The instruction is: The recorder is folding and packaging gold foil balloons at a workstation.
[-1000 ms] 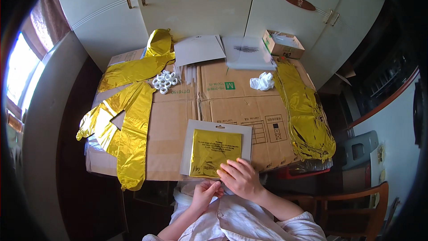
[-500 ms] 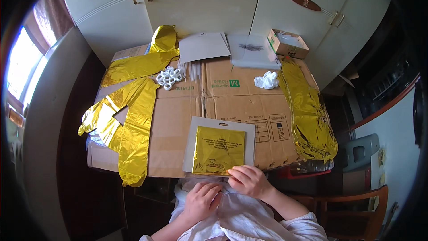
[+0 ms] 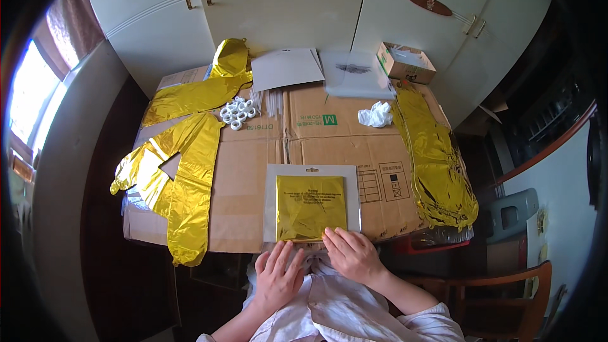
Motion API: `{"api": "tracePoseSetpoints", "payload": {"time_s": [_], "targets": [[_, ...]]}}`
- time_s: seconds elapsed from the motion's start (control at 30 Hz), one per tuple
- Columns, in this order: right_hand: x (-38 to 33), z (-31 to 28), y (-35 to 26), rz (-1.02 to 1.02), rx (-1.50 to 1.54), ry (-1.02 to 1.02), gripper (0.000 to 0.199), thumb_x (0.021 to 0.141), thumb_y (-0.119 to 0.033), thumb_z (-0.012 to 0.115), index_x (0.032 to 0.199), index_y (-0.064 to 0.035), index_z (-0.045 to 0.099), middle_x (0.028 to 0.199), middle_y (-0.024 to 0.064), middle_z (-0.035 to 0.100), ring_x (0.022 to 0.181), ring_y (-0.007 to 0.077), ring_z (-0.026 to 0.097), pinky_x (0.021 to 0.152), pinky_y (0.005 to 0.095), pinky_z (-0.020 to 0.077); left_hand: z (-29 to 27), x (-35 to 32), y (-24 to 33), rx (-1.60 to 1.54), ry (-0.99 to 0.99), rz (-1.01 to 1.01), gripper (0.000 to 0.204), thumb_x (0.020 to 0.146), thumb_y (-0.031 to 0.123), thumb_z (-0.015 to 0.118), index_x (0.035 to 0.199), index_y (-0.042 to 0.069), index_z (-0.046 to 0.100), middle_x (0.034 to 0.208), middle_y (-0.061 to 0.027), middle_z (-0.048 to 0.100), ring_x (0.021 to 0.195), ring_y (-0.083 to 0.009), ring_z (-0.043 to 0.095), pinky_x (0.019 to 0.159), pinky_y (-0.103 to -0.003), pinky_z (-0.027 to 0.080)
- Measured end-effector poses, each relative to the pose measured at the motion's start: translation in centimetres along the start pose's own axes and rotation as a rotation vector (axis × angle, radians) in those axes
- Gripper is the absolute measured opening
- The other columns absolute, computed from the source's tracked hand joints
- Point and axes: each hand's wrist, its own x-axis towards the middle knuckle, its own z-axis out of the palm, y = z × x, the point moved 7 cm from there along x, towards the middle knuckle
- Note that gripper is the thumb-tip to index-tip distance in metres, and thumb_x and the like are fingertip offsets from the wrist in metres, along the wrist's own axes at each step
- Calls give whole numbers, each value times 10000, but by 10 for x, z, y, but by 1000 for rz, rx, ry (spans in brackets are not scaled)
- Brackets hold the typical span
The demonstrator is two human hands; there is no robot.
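Observation:
A flat clear packet with a folded gold foil sheet (image 3: pixel 310 206) lies on the cardboard-covered table (image 3: pixel 253 171), near its front edge. My right hand (image 3: pixel 351 254) rests palm down with its fingertips on the packet's lower right corner. My left hand (image 3: pixel 277 275) sits just below the table edge, fingers spread, holding nothing. Both hands are over white cloth (image 3: pixel 335 307) in my lap.
Deflated gold foil balloons lie at the table's left (image 3: pixel 180 183), back left (image 3: pixel 202 92) and right (image 3: pixel 434 152). White plastic rings (image 3: pixel 237 112), a crumpled white piece (image 3: pixel 375 115), white sheets (image 3: pixel 285 68), a small open carton (image 3: pixel 405 63). White cupboards behind, a wooden chair (image 3: pixel 506 294) at lower right.
My right hand has drawn back from the packet's middle to its lower right corner. My left hand has dropped below the table edge and spread flat.

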Motion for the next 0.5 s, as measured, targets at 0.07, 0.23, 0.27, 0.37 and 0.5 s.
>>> {"api": "tracePoseSetpoints", "payload": {"time_s": [0.07,0.23,0.27,0.37,0.5], "targets": [[2,1,1,66,5,-54,421,827,-268,649,1177,-34,645,1290,75,580,1172,219,525,950,372,447,5,-1,-5,36,-17,-31,544,783,278,709,1281,111,568,1371,-163,500,1268,-296,476,995,-452,329],[0,6,6,183,5,-96,500,824,-325,654,1214,-15,615,1329,92,546,1215,244,492,987,415,415,9,4,-11,107,-48,-109,594,821,390,684,1316,95,543,1385,-166,491,1296,-291,447,981,-438,340],[-1,6,6,179,-2,-90,496,824,-327,653,1209,-15,618,1325,93,549,1214,245,494,988,417,413,9,6,-11,131,-58,-105,606,819,408,683,1317,94,543,1387,-163,491,1293,-286,447,975,-432,341],[-3,6,6,173,-13,-85,484,824,-332,647,1191,-16,631,1332,93,547,1218,241,498,994,418,405,9,10,-10,185,-81,-98,638,811,457,680,1317,93,547,1395,-151,490,1279,-270,451,956,-414,343],[-7,5,7,185,-7,-73,463,831,-329,638,1179,-25,639,1332,90,547,1221,240,499,1000,427,399,8,13,-9,172,-78,-91,696,767,442,722,1326,76,530,1410,-152,474,1258,-283,452,942,-417,344]]}}
